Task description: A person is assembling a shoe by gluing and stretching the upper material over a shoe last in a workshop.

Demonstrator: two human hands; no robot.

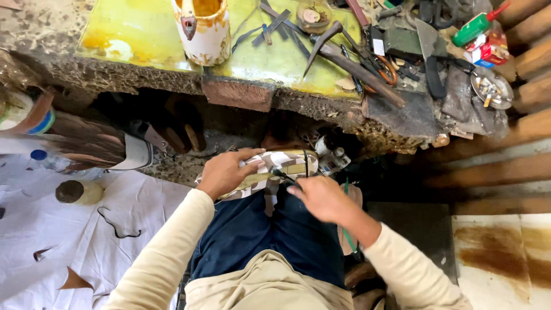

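Left hand point(225, 170) grips a patterned shoe upper point(275, 169) on the lap; right hand point(322, 198) clenches a dark-handled tool point(282, 175) against it, below the desk point(143, 34).

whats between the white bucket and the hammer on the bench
In the head view, dark metal strips lie crossed on the yellow benchtop between the white bucket and the hammer.
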